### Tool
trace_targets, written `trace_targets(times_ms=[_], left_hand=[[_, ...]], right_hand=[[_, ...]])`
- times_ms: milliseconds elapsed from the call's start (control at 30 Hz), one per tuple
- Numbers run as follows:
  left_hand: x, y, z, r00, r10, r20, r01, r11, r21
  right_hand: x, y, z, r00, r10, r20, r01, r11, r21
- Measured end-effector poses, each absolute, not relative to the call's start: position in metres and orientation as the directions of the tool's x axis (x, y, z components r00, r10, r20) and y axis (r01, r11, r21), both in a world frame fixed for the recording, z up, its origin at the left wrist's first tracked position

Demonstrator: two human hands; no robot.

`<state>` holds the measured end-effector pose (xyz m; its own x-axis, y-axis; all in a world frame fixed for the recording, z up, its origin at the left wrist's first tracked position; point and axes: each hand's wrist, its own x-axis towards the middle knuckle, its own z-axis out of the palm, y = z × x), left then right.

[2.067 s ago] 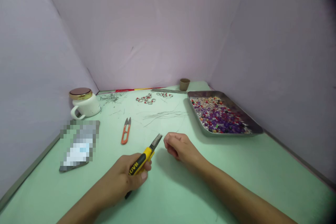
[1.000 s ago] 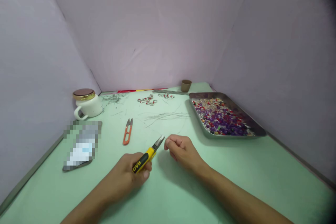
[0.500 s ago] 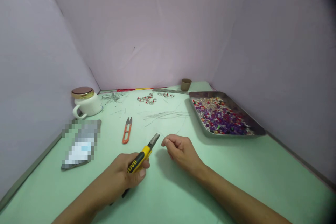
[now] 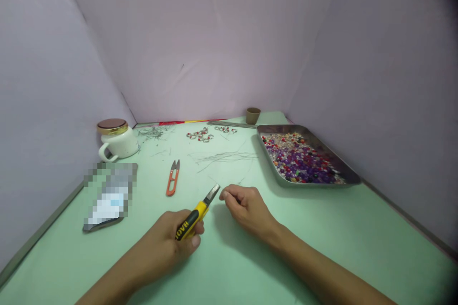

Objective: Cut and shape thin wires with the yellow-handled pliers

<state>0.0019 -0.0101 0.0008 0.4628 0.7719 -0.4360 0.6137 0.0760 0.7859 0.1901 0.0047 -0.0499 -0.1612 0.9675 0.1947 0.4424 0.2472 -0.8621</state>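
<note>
My left hand [image 4: 179,238] is closed around a pair of pliers [image 4: 195,217] with yellow-and-black handles. Their metal jaws point up and to the right, ending just left of the fingertips of my right hand [image 4: 246,205]. That hand is closed in a pinch, thumb against the forefinger; whatever is between them is too small to make out. Beyond both hands, thin wires [image 4: 225,156] lie loosely across the green table [image 4: 229,267]. Orange thread snips [image 4: 172,180] rest on the table beyond my left hand, blades pointing away.
At right stands a metal tray [image 4: 286,182] of mixed beads [image 4: 304,159]. Beaded rings [image 4: 200,135] and a small brown cup [image 4: 253,115] sit at the back. Left are a lidded white mug [image 4: 121,144], wire scraps [image 4: 153,132] and a pixelated flat object [image 4: 112,200]. Pale walls enclose the table.
The pliers have shifted slightly right and down, and turned a little in my left hand, their tip now nearer my right fingertips. My right hand has hardly moved.
</note>
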Motion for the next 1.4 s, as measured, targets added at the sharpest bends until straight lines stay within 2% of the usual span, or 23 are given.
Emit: trace_targets(times_ms=[300, 467, 633, 767, 833, 900, 1000, 1067, 1133, 1300, 1400], left_hand=[[0.001, -0.012, -0.002, 0.441, 0.786, -0.433, 0.648, 0.055, 0.760], [0.002, -0.014, -0.003, 0.409, 0.828, -0.385, 0.658, 0.025, 0.753], [0.006, -0.017, -0.001, 0.441, 0.794, -0.418, 0.587, 0.098, 0.804], [0.006, -0.017, -0.003, 0.375, 0.860, -0.347, 0.662, 0.015, 0.750], [0.003, -0.016, -0.005, 0.353, 0.878, -0.324, 0.703, -0.020, 0.711], [0.000, -0.013, -0.006, 0.372, 0.866, -0.335, 0.715, -0.037, 0.699], [-0.005, -0.010, -0.007, 0.389, 0.860, -0.331, 0.720, -0.059, 0.692], [-0.007, -0.009, -0.007, 0.393, 0.861, -0.323, 0.719, -0.068, 0.692], [-0.007, -0.010, -0.007, 0.403, 0.858, -0.318, 0.715, -0.078, 0.695], [-0.001, -0.014, -0.005, 0.421, 0.843, -0.335, 0.720, -0.085, 0.689], [0.001, -0.014, -0.002, 0.450, 0.822, -0.349, 0.685, -0.066, 0.726]], right_hand=[[0.190, 0.004, -0.049, -0.176, 0.963, 0.202, 0.464, 0.262, -0.846], [0.190, 0.002, -0.048, -0.185, 0.959, 0.214, 0.485, 0.278, -0.829], [0.192, 0.000, -0.044, -0.165, 0.951, 0.260, 0.486, 0.308, -0.818], [0.192, -0.001, -0.045, -0.148, 0.947, 0.284, 0.486, 0.320, -0.813], [0.191, 0.000, -0.046, -0.158, 0.960, 0.231, 0.450, 0.279, -0.849], [0.192, 0.001, -0.045, -0.186, 0.977, 0.102, 0.372, 0.166, -0.913], [0.193, 0.005, -0.040, -0.216, 0.972, -0.095, 0.167, -0.059, -0.984], [0.193, 0.007, -0.037, -0.210, 0.965, -0.156, 0.032, -0.152, -0.988], [0.193, 0.008, -0.037, -0.209, 0.964, -0.167, -0.035, -0.178, -0.983], [0.191, 0.008, -0.041, -0.228, 0.963, -0.145, -0.054, -0.161, -0.986], [0.191, 0.008, -0.042, -0.210, 0.968, -0.137, -0.064, -0.153, -0.986]])
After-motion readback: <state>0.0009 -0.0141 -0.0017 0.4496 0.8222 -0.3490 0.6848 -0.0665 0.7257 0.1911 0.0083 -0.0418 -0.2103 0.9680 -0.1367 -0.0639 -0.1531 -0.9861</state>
